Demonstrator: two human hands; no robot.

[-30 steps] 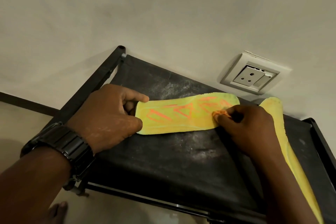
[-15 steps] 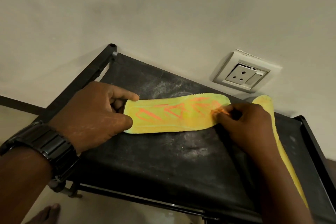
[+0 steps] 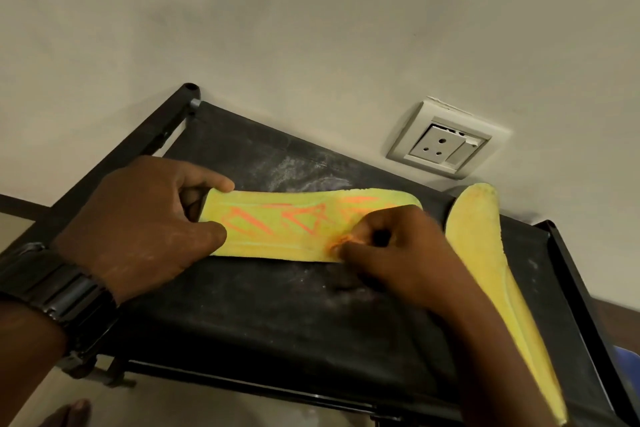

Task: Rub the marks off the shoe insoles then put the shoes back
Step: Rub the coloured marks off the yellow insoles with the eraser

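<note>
A yellow foam insole (image 3: 298, 229) with orange marks (image 3: 247, 224) lies flat on the black cloth shelf (image 3: 277, 315). The left hand (image 3: 138, 218) pinches one end. The right hand (image 3: 398, 253) pinches a small orange lump (image 3: 341, 242) against it.

Support: black fabric shelf (image 3: 277, 315) in a black metal frame (image 3: 149, 146), set against the wall just below the wall socket (image 3: 441, 148). White dusty smears, densest down-left of the socket.

Marked insole (image 3: 287, 225), yellow with orange strokes, lies flat down-left of the socket. The left hand (image 3: 145, 218) pinches its end far from the socket. The right hand (image 3: 398, 253) pinches a small orange piece (image 3: 341, 242) against the nearer end.

Second insole (image 3: 485, 253), yellow, starts directly below the socket and runs away from it.
</note>
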